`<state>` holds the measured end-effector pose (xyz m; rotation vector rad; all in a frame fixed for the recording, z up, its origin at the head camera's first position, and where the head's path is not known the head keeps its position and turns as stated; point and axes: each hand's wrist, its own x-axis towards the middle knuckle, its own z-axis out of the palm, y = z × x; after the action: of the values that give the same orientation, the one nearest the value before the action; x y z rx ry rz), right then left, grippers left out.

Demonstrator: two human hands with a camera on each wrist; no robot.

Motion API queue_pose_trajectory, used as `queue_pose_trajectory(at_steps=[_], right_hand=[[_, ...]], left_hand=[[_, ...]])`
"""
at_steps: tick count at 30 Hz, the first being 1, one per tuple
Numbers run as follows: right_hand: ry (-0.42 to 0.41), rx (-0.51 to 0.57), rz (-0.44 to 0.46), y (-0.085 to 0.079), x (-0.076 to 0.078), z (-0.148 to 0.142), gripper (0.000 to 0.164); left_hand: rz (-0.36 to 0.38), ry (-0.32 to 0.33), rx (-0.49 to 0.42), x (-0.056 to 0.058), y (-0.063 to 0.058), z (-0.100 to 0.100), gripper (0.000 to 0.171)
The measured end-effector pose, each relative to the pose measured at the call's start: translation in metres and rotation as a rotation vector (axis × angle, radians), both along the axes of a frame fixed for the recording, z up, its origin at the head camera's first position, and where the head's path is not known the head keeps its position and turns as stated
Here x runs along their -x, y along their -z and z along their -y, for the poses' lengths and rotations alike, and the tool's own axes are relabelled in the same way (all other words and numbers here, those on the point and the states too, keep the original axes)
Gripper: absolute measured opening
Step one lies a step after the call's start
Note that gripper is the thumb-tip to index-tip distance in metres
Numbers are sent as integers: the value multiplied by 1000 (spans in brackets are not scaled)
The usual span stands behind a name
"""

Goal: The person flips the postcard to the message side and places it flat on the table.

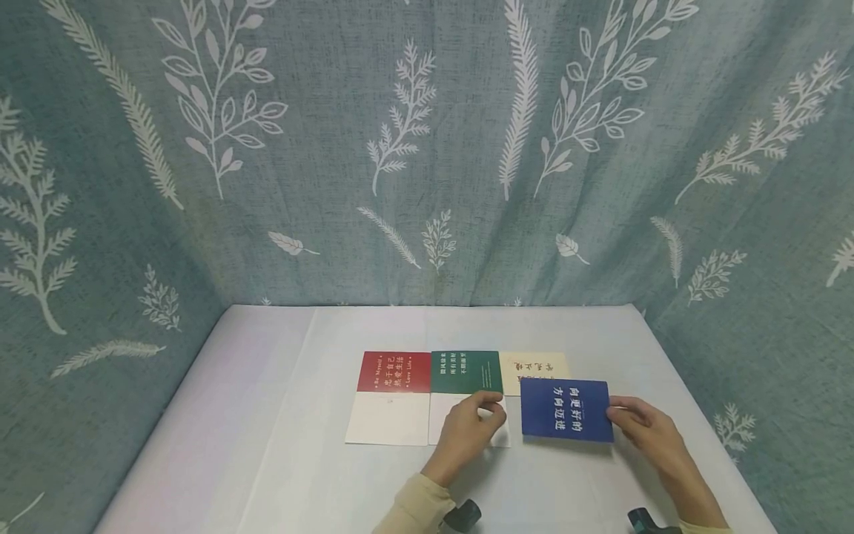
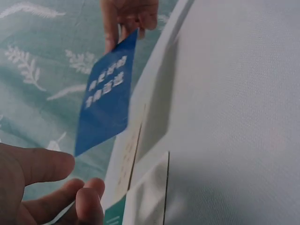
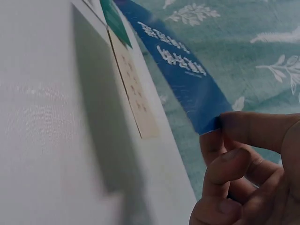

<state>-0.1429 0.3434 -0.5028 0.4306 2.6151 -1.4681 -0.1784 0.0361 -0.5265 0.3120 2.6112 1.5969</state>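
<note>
In the head view, my right hand (image 1: pixel 650 434) pinches the right edge of a thin blue card (image 1: pixel 565 410) printed with white Chinese characters. The right wrist view shows the thumb and fingers (image 3: pixel 253 131) on one end of it. The card is lifted above the table, its shadow falling on the white cloth. My left hand (image 1: pixel 467 430) hovers by the card's left side with thumb and fingers apart and nothing held. Under that hand lie a green card (image 1: pixel 465 371) and a white one (image 1: pixel 440 415). A cream card (image 1: pixel 534 363) is partly covered by the blue card.
To the left lie a red card (image 1: pixel 395 372) and, below it, an off-white card (image 1: pixel 388 419), edge to edge with the green and white ones. All rest on a white-covered table (image 1: pixel 320 489). A leaf-patterned curtain (image 1: pixel 320 185) surrounds the table's back and sides.
</note>
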Motion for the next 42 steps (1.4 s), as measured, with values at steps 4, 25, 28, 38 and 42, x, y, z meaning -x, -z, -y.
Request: queue_pose_trajectory(at_steps=[4,25,28,38,42], right_hand=[[-10,45,-27,2,2,8,62],[-42,25,-58,7,5,28,57],[-46,16,-74,4,5,28,56],[-26,-69,-113,4,4,29,57],[-13,-52,-139,4,4,29,53]], left_hand=[[9,5,2,-1,1,-1,29],[0,-22,-18,-4,-5,0,19],[-16,-30,-17,-4,-8,1,19],[-77,-9,-15,-4,-14,2,18],[-73,10,-31,-5,-15,2,19]])
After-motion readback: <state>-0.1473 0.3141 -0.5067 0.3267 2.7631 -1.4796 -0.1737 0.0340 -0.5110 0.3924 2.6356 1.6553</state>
